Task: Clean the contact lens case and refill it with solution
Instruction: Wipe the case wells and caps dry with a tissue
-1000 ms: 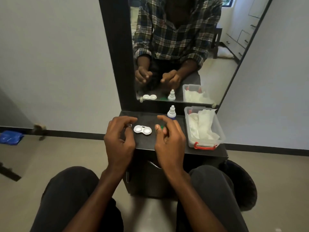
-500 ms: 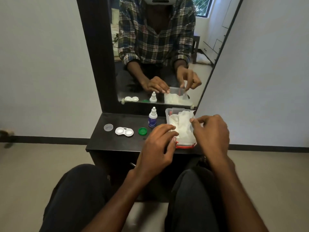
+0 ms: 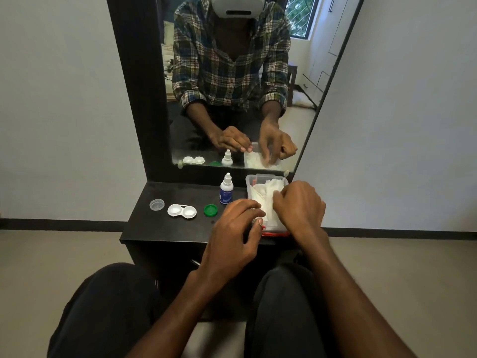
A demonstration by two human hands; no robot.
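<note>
Head view of a seated person at a dark counter (image 3: pixel 180 233) set below a mirror (image 3: pixel 232 99). The open lens case (image 3: pixel 182 211), white with two round wells facing up, lies flat on the left half of the counter. Just left of it lies a clear cap (image 3: pixel 157 204); just right of it lies a green cap (image 3: pixel 210 210); neither cap touches the case. The solution bottle (image 3: pixel 226 189), white with a blue label and a pointed nozzle, stands upright behind the green cap, beside a clear box (image 3: pixel 265 177) at the right end of the counter. The box holds white tissues (image 3: pixel 265 200) and has a red clip on its near edge. The right hand (image 3: pixel 299 205) hovers over the box with fingers curled down onto the tissues, pinching a fold of tissue. The left hand (image 3: pixel 233 228) is at the left near corner of the box, its fingers bent and its fingertips at the box edge and tissue; whether it grips anything cannot be told. Both hands are well apart from the case. The mirror repeats the case, bottle, green cap, box and both hands. Dark trouser legs fill the lower frame.
</note>
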